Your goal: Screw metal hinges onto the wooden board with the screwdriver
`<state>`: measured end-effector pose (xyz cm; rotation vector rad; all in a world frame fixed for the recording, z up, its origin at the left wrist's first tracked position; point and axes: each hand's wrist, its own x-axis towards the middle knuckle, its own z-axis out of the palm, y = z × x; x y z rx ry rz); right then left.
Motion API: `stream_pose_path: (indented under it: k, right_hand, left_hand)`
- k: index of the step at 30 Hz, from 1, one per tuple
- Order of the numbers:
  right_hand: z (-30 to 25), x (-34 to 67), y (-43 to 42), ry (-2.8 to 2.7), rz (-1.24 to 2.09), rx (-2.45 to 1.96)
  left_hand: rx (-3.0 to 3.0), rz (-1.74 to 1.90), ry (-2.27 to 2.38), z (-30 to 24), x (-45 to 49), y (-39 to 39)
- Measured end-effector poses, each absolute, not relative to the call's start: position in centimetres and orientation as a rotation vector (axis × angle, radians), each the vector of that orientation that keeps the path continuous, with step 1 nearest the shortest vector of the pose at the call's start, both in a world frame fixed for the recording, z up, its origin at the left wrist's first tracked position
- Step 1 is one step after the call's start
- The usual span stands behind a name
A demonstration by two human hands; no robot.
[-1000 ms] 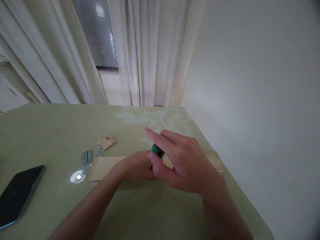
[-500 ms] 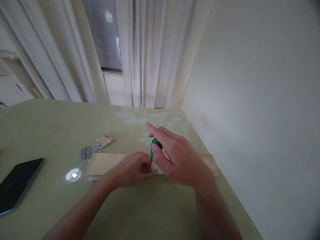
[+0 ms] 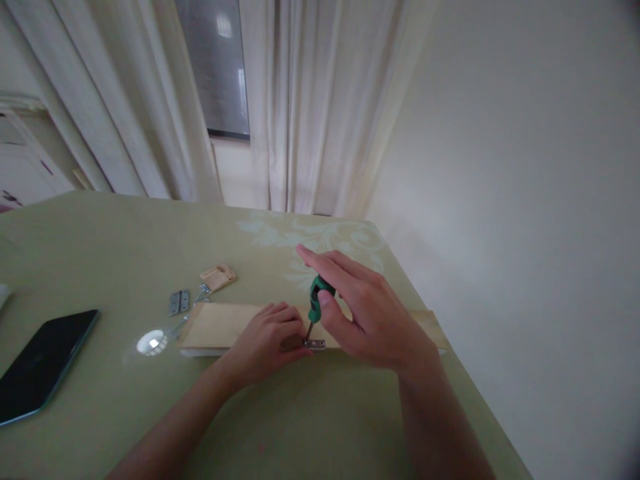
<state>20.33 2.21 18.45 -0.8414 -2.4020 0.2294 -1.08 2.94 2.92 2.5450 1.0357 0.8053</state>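
A green-handled screwdriver (image 3: pixel 315 303) stands slightly tilted, its shaft pointing down at a small metal hinge (image 3: pixel 317 345). The hinge lies at the near edge of a pale wooden board (image 3: pixel 215 323). My right hand (image 3: pixel 373 313) is closed on the screwdriver handle, thumb against its side and index finger stretched over the top. My left hand (image 3: pixel 273 337) rests on the board, its fingers and thumb pinched at the hinge's left end, close around the screwdriver tip. Those fingers hide the tip and any screw there.
Left of the board lie another hinge (image 3: pixel 179 302), a few screws (image 3: pixel 204 291), a small wooden piece (image 3: pixel 219 277) and a shiny metal spoon-like object (image 3: pixel 153 343). A dark phone or tablet (image 3: pixel 47 363) lies farther left. The green table (image 3: pixel 135 247) meets a white wall on the right.
The view has shifted slightly, so everything sits a little farther right. The screwdriver handle shows a bit more in my right hand. Both hands keep their places at the hinge.
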Motion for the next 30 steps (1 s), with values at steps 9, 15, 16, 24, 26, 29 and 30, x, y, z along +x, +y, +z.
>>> stream_pose_path:
  k: [9,15,16,24,26,29,30]
  right_hand:
    - [17.5,20.2,2.7,-2.395,0.005,-0.933]
    - [18.5,21.1,2.2,-2.430,0.288,-0.823]
    - [18.5,21.2,2.1,-2.415,0.285,-0.839]
    - [17.1,20.8,3.2,-2.301,-0.079,-0.699]
    - [17.1,20.9,3.5,-2.247,-0.148,-0.675]
    - [17.1,20.9,3.4,-2.178,-0.206,-0.683]
    - [17.1,20.8,3.3,-2.165,-0.196,-0.681]
  left_hand:
    - [2.524,0.786,1.065,3.5,-1.0,2.9]
    - [2.529,0.751,1.066,3.6,-1.1,2.9]
    - [2.526,0.755,1.066,3.6,-1.1,3.0]
    - [2.530,0.777,1.084,3.3,-0.9,3.0]
    - [2.542,0.767,1.093,3.3,-0.9,3.0]
    - [2.549,0.758,1.094,3.2,-0.8,2.9]
    - [2.555,0.758,1.097,3.2,-0.8,2.9]
